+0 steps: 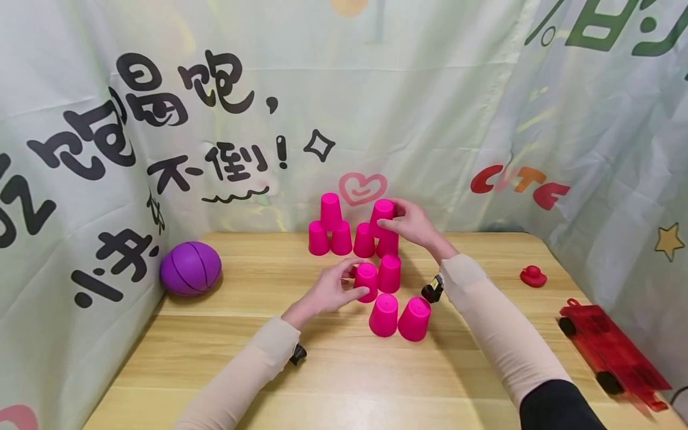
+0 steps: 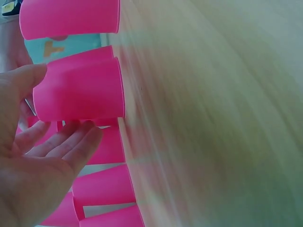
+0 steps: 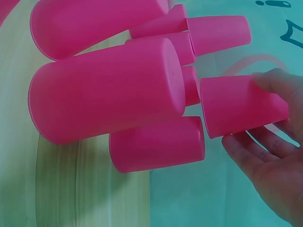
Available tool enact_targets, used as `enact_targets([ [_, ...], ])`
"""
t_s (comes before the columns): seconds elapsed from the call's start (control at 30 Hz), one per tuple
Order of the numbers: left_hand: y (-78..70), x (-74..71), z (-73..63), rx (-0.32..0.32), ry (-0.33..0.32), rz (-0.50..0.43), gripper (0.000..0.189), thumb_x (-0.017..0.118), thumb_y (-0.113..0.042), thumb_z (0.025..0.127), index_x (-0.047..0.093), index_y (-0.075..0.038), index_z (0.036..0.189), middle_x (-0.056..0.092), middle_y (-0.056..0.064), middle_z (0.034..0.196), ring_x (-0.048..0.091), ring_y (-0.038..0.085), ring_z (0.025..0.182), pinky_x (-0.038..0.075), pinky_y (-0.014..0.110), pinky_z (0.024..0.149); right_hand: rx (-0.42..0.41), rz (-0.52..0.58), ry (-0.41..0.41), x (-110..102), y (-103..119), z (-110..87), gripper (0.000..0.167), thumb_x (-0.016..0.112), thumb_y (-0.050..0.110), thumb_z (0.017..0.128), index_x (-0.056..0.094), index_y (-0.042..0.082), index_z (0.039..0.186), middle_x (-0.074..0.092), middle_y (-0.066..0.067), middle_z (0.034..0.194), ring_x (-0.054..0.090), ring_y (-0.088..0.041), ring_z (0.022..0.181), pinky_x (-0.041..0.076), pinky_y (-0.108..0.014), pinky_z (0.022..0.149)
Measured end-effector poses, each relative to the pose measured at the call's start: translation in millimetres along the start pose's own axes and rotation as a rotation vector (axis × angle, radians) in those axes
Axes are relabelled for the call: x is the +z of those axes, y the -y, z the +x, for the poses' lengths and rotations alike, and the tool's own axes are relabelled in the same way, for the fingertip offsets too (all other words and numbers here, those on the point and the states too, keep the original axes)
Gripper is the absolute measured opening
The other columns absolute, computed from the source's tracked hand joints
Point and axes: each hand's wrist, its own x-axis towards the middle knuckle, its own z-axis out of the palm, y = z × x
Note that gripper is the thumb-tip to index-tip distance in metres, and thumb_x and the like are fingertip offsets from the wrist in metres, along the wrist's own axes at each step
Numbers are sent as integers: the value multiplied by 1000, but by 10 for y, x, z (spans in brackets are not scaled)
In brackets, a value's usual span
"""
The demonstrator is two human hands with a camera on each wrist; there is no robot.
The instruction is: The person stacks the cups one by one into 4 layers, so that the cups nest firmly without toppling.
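Observation:
Pink cups stand upside down on the table. My right hand (image 1: 412, 222) holds the top cup (image 1: 380, 216) of the right-hand stack between thumb and fingers. That cup (image 3: 236, 106) sits over two lower cups, its rim close above them in the right wrist view. Nearer to me, my left hand (image 1: 329, 289) has its thumb and fingers round the sides of a cup (image 1: 366, 283) on the table. Just right of it is another cup (image 1: 389, 275). Two more cups, a left one (image 1: 383, 316) and a right one (image 1: 414, 321), stand side by side in front.
Left of the right-hand stack stands another three-cup stack, its top cup (image 1: 330, 209) over two. A purple ball (image 1: 191, 268) lies at the table's left edge. On the right are a small red hat-shaped thing (image 1: 533, 275) and a red toy vehicle (image 1: 613, 343). Printed cloth (image 1: 430, 107) hangs behind.

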Motion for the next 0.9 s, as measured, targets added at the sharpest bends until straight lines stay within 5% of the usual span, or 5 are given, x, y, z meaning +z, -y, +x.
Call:
enact_targets([
  [0.63, 44, 107, 36, -45, -30, 35, 62, 83, -24, 92, 55, -14, 146, 71, 5, 127, 69, 24, 113, 62, 35, 92, 36, -3, -6, 26, -44, 70, 60, 78, 22, 94, 57, 6, 148, 69, -19, 126, 66, -38, 113, 58, -47, 95],
  [0.9, 14, 131, 42, -79, -27, 12, 62, 83, -24, 92, 54, -13, 146, 71, 7, 129, 69, 28, 118, 62, 40, 97, 69, 0, -9, 33, -57, 90, 59, 78, 21, 94, 56, 8, 148, 69, -19, 128, 67, -37, 115, 59, -51, 100],
])
